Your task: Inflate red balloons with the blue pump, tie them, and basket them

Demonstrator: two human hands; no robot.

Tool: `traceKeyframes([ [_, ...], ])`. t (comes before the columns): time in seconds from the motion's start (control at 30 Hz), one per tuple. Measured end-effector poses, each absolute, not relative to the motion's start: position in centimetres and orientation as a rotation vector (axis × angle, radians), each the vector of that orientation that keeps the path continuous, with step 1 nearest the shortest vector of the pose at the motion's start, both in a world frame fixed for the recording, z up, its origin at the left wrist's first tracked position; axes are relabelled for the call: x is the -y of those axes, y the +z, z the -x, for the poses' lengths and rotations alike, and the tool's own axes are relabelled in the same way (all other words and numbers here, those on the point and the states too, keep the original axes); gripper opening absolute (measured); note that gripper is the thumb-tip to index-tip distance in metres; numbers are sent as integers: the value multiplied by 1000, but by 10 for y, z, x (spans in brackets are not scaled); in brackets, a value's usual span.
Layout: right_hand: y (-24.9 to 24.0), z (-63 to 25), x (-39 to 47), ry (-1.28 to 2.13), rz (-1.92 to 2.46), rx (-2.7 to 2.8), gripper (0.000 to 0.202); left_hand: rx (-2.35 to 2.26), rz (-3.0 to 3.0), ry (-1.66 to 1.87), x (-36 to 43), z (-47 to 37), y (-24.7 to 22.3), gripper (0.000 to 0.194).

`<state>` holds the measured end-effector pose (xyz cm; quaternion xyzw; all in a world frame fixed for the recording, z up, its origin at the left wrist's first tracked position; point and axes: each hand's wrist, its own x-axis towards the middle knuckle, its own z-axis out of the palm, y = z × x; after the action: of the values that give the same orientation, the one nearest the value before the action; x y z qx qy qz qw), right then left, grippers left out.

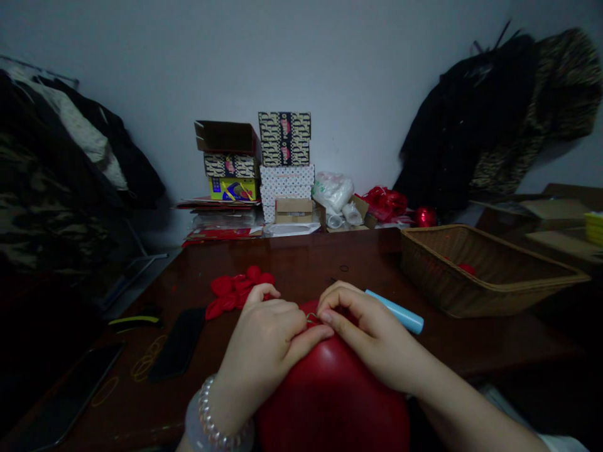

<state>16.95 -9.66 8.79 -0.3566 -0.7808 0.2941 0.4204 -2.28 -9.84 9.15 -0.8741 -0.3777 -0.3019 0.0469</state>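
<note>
A large, glossy red balloon [334, 402], inflated, stands in front of me at the near table edge. My left hand [264, 342] is closed at the balloon's top, its thumb stretched across towards the right fingers. At that same spot my right hand [370, 329] pinches a thin greenish rubber band [311, 318] between thumb and fingertips. The balloon's neck is mostly hidden by the fingers. Just beyond my left hand lies a heap of limp red balloons [230, 292]. A light-blue cylinder [398, 312] lies behind my right hand.
On the left of the brown table [301, 254] lie a dark phone [179, 345], a tablet-like slab [78, 389] and loose yellow rubber bands [141, 367]. A wicker basket [438, 295] stands at right. Stacked boxes [286, 141] line the wall.
</note>
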Motion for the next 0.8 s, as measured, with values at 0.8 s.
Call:
traceKeyframes([
  [0.8,84,-185,95,570,985,1975,14,1085,2684,-1191,91,5,83,26],
])
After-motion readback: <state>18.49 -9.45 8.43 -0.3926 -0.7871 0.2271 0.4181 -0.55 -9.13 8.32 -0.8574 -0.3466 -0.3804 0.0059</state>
